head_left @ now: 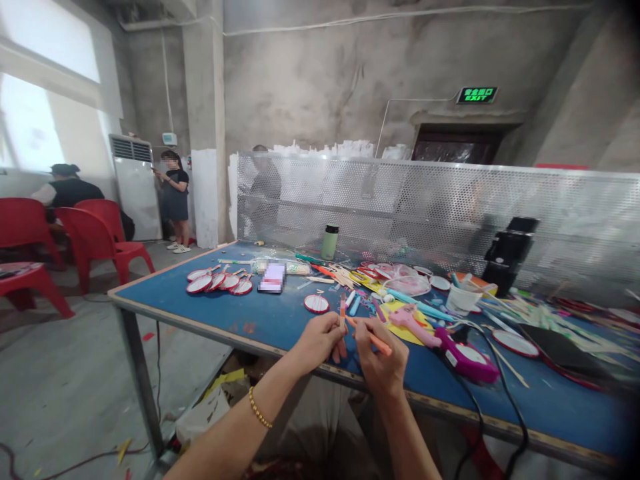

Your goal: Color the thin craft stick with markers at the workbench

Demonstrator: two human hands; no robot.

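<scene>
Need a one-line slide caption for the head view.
At a blue table, the left hand holds a small stick, the right hand an orange pen-like tool.

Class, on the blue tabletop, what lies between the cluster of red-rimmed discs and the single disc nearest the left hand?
A smartphone lies there, in the head view.

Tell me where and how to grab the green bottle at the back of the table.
Probably best around the green bottle at its body, just below the dark lid, coming from your side and slightly above. It stands upright, its rounded wall faces you unblocked, and loose sticks lie low in front.
</scene>
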